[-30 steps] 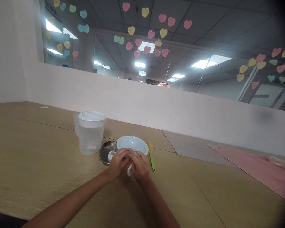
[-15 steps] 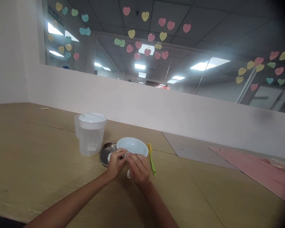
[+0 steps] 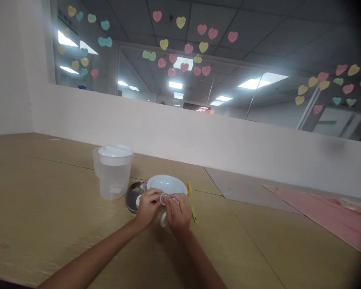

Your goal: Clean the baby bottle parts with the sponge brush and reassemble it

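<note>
Between my two hands, over the near edge of a pale blue bowl [image 3: 165,182], is a small whitish ring [image 3: 164,198] with a round rim. My left hand [image 3: 149,207] pinches its left side with thumb and fingertips. The fingers of my right hand [image 3: 178,212] are closed on its right side, partly covering it. Just below the fingers, a white curved handle-like piece [image 3: 163,219] shows; what it belongs to is hidden by my right hand. A metal tray [image 3: 130,196] with white and clear small parts lies left of my left hand, partly covered by it.
A lidded clear pitcher [image 3: 114,176] stands behind left of the tray. A brush with yellow head and green handle [image 3: 194,213] lies right of the bowl. On the table's right is a pink cloth or mat [image 3: 325,212]. A white wall with a window runs behind.
The ring has turned so that its round face shows more toward me. My right fingers have shifted slightly right and uncover more of it. My left hand stays nearly in place.
</note>
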`<state>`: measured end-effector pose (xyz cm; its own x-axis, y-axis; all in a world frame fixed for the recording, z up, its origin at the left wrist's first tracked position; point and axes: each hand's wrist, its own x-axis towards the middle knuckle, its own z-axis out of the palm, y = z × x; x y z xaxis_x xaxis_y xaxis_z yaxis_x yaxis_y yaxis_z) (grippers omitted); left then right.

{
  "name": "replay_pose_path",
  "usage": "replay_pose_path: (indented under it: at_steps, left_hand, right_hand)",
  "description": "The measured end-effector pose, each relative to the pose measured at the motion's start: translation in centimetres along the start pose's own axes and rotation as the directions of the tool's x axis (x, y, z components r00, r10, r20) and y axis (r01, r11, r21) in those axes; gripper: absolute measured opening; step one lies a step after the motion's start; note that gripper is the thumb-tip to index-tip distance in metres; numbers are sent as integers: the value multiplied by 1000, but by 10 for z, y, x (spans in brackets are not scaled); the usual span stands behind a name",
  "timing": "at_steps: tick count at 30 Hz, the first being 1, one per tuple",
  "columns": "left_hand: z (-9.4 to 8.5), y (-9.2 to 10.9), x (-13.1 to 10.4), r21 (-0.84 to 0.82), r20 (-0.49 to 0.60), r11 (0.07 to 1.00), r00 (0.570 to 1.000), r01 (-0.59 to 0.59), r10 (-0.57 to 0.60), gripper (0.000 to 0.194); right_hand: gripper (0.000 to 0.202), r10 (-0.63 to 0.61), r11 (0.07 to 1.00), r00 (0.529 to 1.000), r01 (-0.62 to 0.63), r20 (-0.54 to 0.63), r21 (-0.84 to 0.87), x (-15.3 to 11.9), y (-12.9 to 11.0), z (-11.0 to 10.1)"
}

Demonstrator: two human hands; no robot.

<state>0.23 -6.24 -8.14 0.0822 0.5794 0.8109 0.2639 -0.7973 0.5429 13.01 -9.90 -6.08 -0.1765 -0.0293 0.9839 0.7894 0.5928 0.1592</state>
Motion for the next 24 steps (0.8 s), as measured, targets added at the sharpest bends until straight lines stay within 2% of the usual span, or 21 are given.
replay_pose_path:
  at_steps: [4, 10, 14, 18, 24]
  left_hand:
    - [0, -9, 2, 58, 48, 997, 997, -55, 52, 21]
    - [4, -14, 8, 146, 101, 976, 984, -161, 148, 15]
    - [6, -15, 16, 170, 132, 973, 982, -156, 134, 19]
    - [1, -16, 31, 202, 181, 967, 977, -153, 116, 21]
    - [-1, -27, 53, 265, 252, 939, 956, -219, 151, 19]
  right_hand:
    - [13, -86, 994, 995, 88, -48, 58, 5, -8, -6]
    - [14, -99, 989, 977, 118, -191, 92, 11, -14, -17]
    - [14, -129, 983, 970, 152, -208, 102, 14, -14, -22]
    - [16, -127, 984, 968, 150, -218, 91, 21, -13, -27]
    - [16, -109, 989, 966, 130, -236, 77, 25, -6, -32]
